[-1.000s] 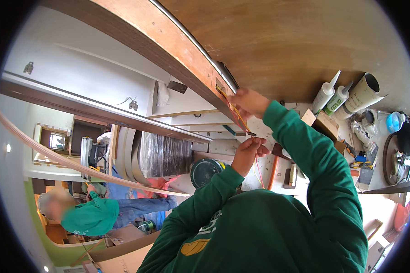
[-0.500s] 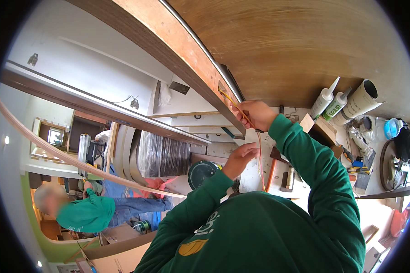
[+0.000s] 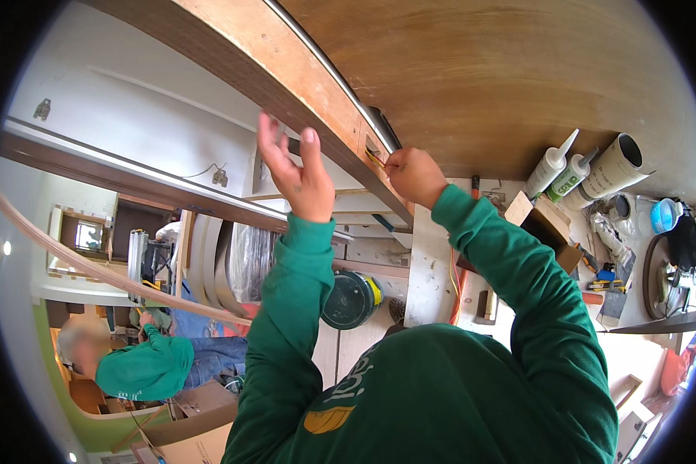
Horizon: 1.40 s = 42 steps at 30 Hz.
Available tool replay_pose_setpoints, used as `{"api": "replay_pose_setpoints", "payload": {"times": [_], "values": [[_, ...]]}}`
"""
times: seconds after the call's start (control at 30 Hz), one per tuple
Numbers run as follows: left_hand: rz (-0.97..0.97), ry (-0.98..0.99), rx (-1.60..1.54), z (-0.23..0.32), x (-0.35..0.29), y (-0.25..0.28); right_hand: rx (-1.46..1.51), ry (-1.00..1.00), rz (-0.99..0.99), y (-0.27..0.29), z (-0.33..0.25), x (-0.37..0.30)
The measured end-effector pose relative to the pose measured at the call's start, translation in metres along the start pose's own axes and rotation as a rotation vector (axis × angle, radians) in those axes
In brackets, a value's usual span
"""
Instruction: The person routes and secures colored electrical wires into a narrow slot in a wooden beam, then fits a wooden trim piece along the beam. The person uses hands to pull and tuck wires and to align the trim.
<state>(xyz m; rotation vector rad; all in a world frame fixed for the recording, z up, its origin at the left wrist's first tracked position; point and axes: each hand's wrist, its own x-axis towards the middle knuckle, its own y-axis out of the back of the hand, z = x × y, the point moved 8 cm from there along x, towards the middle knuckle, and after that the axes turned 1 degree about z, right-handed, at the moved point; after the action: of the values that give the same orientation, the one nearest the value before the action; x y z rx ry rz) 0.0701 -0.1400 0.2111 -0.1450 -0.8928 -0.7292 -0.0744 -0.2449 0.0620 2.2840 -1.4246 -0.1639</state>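
A large curved wooden panel (image 3: 472, 69) fills the top of the view, with a thick brown edge (image 3: 286, 69) running diagonally. My right hand (image 3: 414, 175) is pinched on a thin yellowish tool (image 3: 375, 158) whose tip sits in a small notch in that edge. Left of it, my left hand (image 3: 295, 172) is raised with its fingers spread, holding nothing, close under the panel's edge. Green sleeves cover both my arms.
Two sealant cartridges (image 3: 551, 165) and a paper roll (image 3: 615, 165) lie at the right among small tools. A dark round can (image 3: 352, 300) and an orange cable (image 3: 454, 288) are below my hands. Another person in green (image 3: 143, 367) crouches at lower left by a long curved strip (image 3: 93, 267).
My left hand has risen from below my right hand to beside the panel's edge and spread its fingers. My right hand stays at the notch.
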Motion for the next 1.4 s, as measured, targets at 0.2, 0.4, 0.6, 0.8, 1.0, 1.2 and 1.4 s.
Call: {"api": "replay_pose_setpoints", "payload": {"times": [0.2,0.4,0.6,0.8,1.0,1.2,1.4], "values": [[0.13,-0.005,-0.204,0.011,0.039,-0.028,0.064,0.002,-0.001,-0.01,-0.004,-0.009],[0.132,-0.098,-0.145,0.014,0.041,-0.036,0.034,-0.033,-0.069,-0.013,0.002,-0.014],[0.135,-0.079,-0.113,0.007,0.041,-0.036,-0.07,0.08,0.049,-0.005,-0.008,-0.019],[0.175,-0.088,-0.093,0.009,0.038,-0.04,-0.114,0.266,0.039,0.002,-0.023,-0.002],[0.149,-0.173,-0.06,0.012,0.041,-0.039,0.209,0.139,-0.021,-0.008,0.002,0.012],[0.157,-0.197,-0.073,0.01,0.038,-0.039,0.36,-0.038,-0.029,-0.031,0.029,0.036],[0.175,-0.178,-0.082,0.01,0.039,-0.039,0.676,-0.25,-0.139,-0.044,0.029,0.039]]}}
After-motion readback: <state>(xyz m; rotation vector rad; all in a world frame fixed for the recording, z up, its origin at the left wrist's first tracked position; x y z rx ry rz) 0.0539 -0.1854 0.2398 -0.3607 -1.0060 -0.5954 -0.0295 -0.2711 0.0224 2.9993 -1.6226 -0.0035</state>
